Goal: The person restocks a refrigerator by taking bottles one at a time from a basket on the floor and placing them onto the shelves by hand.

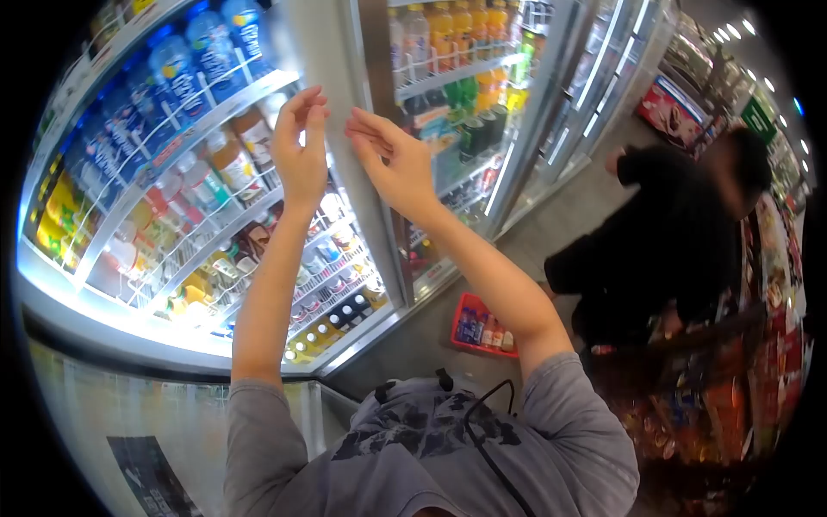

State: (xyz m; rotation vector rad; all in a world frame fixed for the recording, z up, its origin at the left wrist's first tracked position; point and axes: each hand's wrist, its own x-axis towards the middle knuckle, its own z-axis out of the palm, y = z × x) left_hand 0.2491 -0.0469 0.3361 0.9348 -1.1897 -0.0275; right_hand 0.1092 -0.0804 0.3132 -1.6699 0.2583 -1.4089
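Observation:
Both of my arms reach up in front of a drinks fridge (336,52). My left hand (300,159) is raised, its fingers loosely bent and apart from the thumb, with nothing in it. It is nearest to the lit shelves on the left, where blue-labelled water bottles (177,73) and bottles of coloured drinks (207,181) stand in rows. My right hand (396,164) is beside it with slightly bent fingers pointing toward the left hand, also holding nothing. Behind it are the frame between two fridge sections and shelves of orange drink bottles (457,34).
A red basket (457,332) with several bottles stands on the floor below my right arm. A person in black (655,233) is at the right, near shelves of packaged goods (689,405). A fridge door (77,388) is swung out at the lower left.

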